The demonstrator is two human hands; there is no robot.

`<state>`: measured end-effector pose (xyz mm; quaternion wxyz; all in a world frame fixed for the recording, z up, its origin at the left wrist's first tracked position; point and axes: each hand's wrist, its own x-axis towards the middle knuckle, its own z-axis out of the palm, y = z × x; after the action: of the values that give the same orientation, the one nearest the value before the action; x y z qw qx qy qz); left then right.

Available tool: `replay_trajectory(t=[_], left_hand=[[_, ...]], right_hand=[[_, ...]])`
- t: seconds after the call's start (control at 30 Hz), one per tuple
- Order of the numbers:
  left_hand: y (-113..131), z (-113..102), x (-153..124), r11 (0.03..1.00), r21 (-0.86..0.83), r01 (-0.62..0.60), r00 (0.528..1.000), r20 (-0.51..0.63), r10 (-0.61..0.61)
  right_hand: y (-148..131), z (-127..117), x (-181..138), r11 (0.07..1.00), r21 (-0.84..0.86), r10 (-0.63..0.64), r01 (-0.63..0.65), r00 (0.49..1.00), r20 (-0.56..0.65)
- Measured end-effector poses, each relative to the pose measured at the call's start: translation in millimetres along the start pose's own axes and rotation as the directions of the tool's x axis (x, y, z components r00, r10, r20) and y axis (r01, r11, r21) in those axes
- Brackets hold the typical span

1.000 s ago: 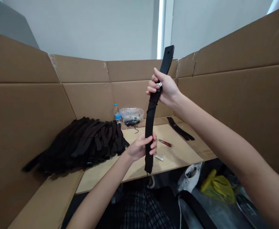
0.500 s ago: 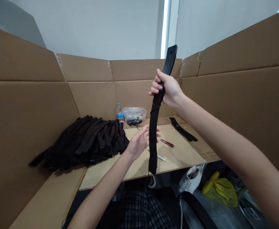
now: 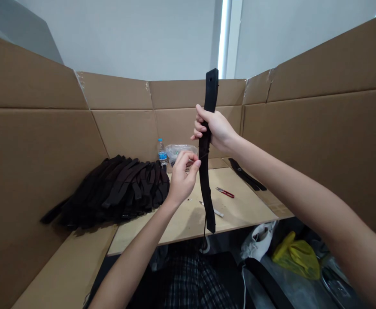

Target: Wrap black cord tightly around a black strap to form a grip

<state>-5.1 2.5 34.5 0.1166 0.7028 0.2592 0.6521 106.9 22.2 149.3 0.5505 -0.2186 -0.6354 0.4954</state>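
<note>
A long black strap (image 3: 206, 184), stiff and slightly curved with a small hole at its top end, is held upright over the table. My right hand (image 3: 216, 128) wraps round its upper half. My left hand (image 3: 185, 174) is beside the strap's middle, thumb and fingertips pinched on a thin dark thread (image 3: 204, 156) that runs to the strap. Another thread end dangles below the strap's lower part. On the table beneath lie red-handled thread snips (image 3: 225, 192) and a white pen-like tool (image 3: 218, 213), partly hidden by the strap.
A large heap of black straps (image 3: 117, 193) covers the table's left side. A water bottle (image 3: 162, 152) and a clear plastic bag (image 3: 177, 150) stand at the back. Two black straps (image 3: 247, 175) lie at the right. Cardboard walls (image 3: 120, 133) surround the table.
My right hand has shifted left and slightly down, turning the strap more upright. My left hand has risen from behind the strap's lower part and closed in a pinch on the thread.
</note>
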Motion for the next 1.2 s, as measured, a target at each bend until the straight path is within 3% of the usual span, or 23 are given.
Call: replay_trajectory(t=[0.2,0.43,0.57,0.67,0.87,0.93,1.03,1.07,1.1,1.13,1.2], left_hand=[[-2,-12,-4,0.969,-0.133,0.207,0.959,0.226,-0.174],[4,-27,-8,0.970,0.161,0.184,0.917,0.327,-0.228],[8,-28,-7,0.959,0.229,0.165,0.899,0.366,-0.242],[5,-32,-10,0.947,0.217,0.237,0.852,0.423,-0.310],[-23,-53,-23,0.870,0.236,0.434,0.688,0.537,-0.489],[-34,-64,-28,0.830,0.353,0.432,0.559,0.617,-0.554],[-48,-81,-33,0.756,0.509,0.411,0.298,0.709,-0.639],[-52,-86,-33,0.734,0.546,0.404,0.264,0.698,-0.665],[-55,-90,-33,0.720,0.569,0.398,0.269,0.678,-0.684],[-57,-92,-32,0.712,0.583,0.390,0.304,0.649,-0.698],[-57,-89,-28,0.720,0.581,0.380,0.409,0.592,-0.694]], right_hand=[[2,-12,8,0.996,-0.082,0.010,-0.029,0.976,-0.217],[13,-32,25,0.992,-0.109,0.007,-0.065,0.883,-0.468],[21,-41,34,0.993,-0.085,0.021,-0.081,0.835,-0.551],[22,-53,40,0.998,-0.023,0.031,-0.056,0.796,-0.604],[19,-96,48,0.996,0.078,0.013,0.050,0.756,-0.655],[15,-113,49,0.994,0.064,-0.017,0.091,0.690,-0.724],[5,-135,46,0.993,0.010,-0.059,0.115,0.577,-0.814],[1,-140,44,0.993,-0.005,-0.070,0.116,0.563,-0.823],[-2,-143,43,0.993,-0.015,-0.076,0.113,0.557,-0.827],[-5,-144,42,0.993,-0.022,-0.082,0.113,0.562,-0.823],[-7,-139,40,0.992,-0.022,-0.090,0.121,0.598,-0.797]])
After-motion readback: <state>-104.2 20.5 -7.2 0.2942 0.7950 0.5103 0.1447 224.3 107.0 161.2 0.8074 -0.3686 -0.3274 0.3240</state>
